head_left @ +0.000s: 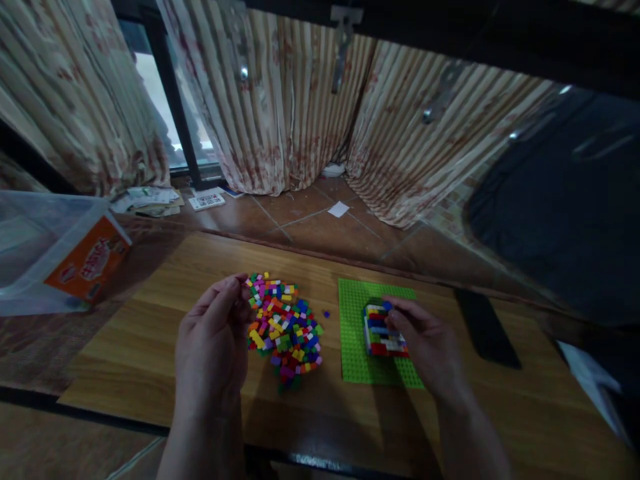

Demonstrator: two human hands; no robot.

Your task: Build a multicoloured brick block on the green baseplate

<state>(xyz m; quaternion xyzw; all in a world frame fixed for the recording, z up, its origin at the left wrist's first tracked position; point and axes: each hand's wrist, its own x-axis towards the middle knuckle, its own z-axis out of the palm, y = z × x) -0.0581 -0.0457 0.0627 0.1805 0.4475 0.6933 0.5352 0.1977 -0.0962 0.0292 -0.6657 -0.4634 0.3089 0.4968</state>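
My right hand (430, 347) pinches a small blue toy brick (387, 306) between thumb and forefinger, over the far edge of a multicoloured brick structure (380, 335). Whether that brick touches the structure I cannot tell. The structure stands on a green studded baseplate (351, 340), its right side partly hidden by my fingers. Left of the baseplate lies a loose heap of small coloured bricks (285, 327), and one dark blue brick (327, 314) sits apart from it. At the heap's left edge my left hand (213, 337) is raised, fingers curled together; what they hold, if anything, is hidden.
All this is on a wooden table (150, 347). A black flat phone-like object (485, 327) lies right of the baseplate. On the far left stands a clear plastic bin (45, 247) with an orange label. Striped curtains (300, 100) hang beyond, with papers (150, 199) on the floor.
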